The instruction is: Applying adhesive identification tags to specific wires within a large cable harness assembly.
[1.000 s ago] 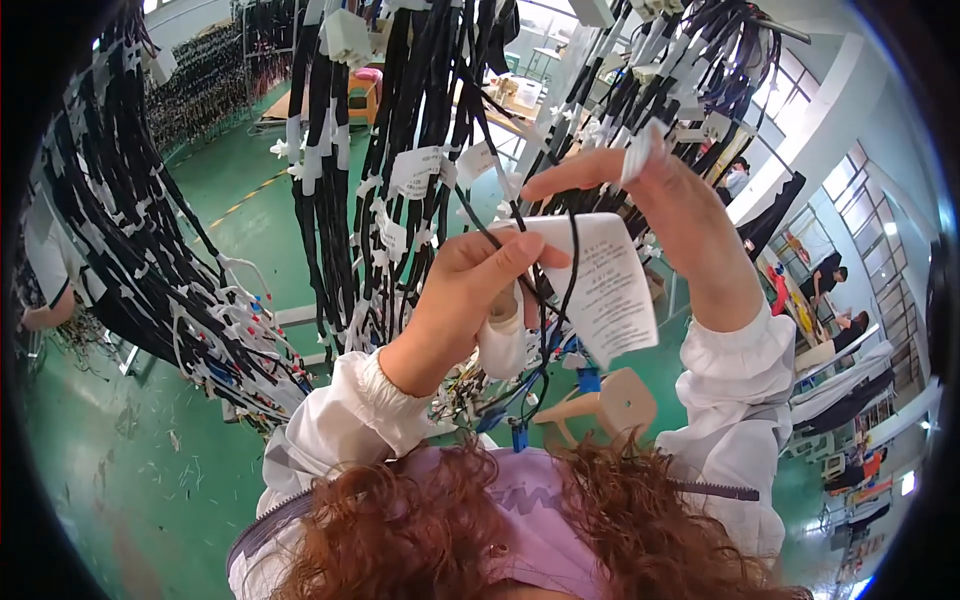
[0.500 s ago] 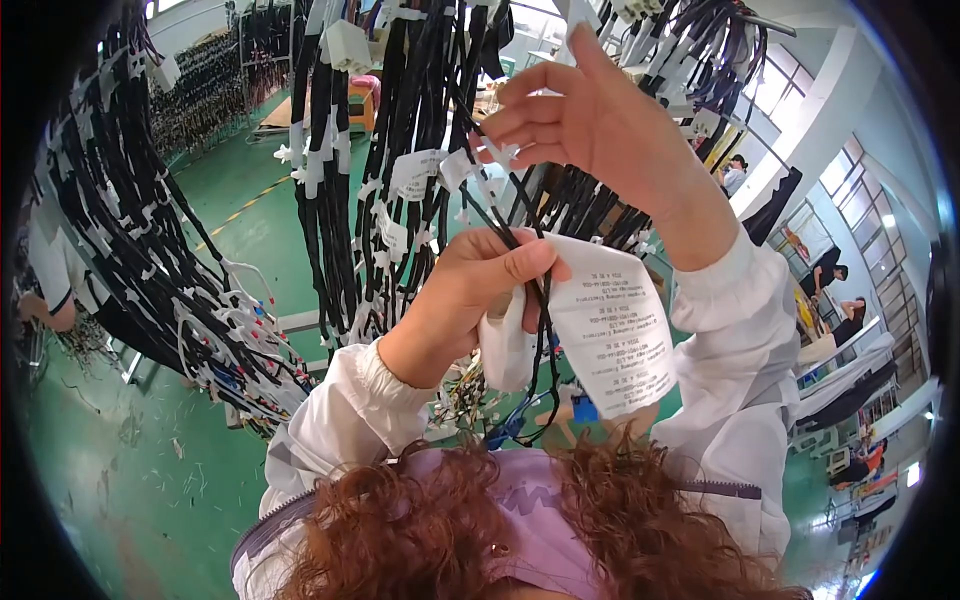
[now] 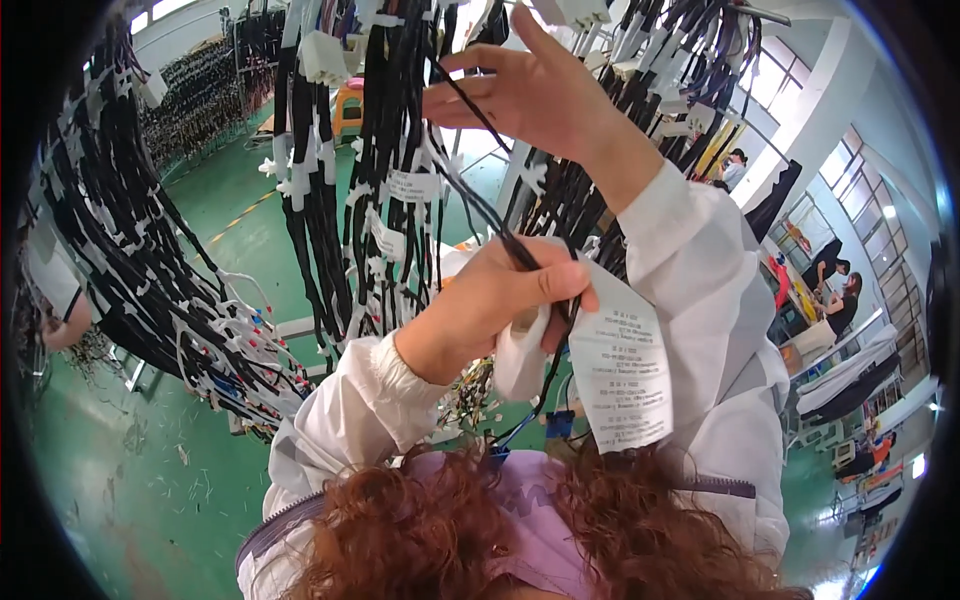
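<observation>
Left hand [image 3: 500, 305] pinching black wire [image 3: 470, 205], label [image 3: 620, 365] | right hand [image 3: 530, 90] apparently pinching wire | harnesses [image 3: 350, 150] crowd behind

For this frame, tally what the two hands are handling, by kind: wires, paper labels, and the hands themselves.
Thin black wire stretched between the hands: 1
White printed paper label hanging below the left hand: 1
Bare hands: 2, left hand pinching wire and label, right hand raised holding the wire's upper end
Total: 4
The hanging black wire harnesses behind are too many to count.
</observation>
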A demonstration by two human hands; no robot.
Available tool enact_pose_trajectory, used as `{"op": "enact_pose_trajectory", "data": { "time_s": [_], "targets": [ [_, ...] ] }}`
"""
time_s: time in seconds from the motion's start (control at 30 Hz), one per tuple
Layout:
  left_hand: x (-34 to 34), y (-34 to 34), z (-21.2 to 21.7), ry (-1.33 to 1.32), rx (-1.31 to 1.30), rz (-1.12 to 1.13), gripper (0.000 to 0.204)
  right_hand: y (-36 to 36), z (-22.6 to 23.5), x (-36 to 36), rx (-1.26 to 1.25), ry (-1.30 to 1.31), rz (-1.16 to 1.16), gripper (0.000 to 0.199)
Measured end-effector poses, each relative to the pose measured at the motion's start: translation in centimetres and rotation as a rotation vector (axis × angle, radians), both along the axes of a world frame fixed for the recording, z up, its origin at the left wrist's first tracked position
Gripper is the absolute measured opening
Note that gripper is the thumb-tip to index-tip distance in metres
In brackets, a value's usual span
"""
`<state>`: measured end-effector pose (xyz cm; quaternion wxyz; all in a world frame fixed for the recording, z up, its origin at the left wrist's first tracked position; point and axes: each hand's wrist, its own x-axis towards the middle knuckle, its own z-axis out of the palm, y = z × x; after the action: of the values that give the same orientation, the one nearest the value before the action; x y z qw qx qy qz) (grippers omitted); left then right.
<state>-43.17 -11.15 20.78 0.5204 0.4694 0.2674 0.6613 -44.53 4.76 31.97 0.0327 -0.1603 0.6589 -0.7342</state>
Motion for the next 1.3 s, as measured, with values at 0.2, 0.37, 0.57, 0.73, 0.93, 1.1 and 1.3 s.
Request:
{"op": "enact_pose_trajectory", "data": {
  "time_s": [0.2,0.37,0.57,0.73,0.93,1.1,1.3],
  "targets": [
    [0.1,1.8,-1.5,0.043,-0.042,0.080,0.022,2.8,0.8,6.0,0.146,0.127,-0.423,0.043],
    [-0.2,2.4,-1.4,0.077,-0.020,0.103,0.022,0.2,0.0,6.7,0.485,0.217,-0.748,0.028],
    [-0.2,3.2,-1.7,0.089,0.000,0.098,0.021,-1.1,-1.3,6.1,0.461,0.233,-0.752,0.027],
    [-0.4,3.3,-1.8,0.133,-0.008,0.118,0.021,-1.9,-1.4,5.6,0.482,0.219,-0.758,0.028],
    [-0.5,3.3,-1.9,0.148,0.005,0.132,0.021,-2.8,-1.1,5.0,0.502,0.255,-0.793,0.029],
    [-0.9,3.5,-2.3,0.199,-0.018,0.140,0.020,-2.7,-1.5,4.7,0.480,0.263,-0.795,0.030],
    [-0.8,3.6,-2.1,0.201,0.010,0.145,0.020,-3.0,-1.4,4.8,0.485,0.282,-0.796,0.032]
  ]
}}
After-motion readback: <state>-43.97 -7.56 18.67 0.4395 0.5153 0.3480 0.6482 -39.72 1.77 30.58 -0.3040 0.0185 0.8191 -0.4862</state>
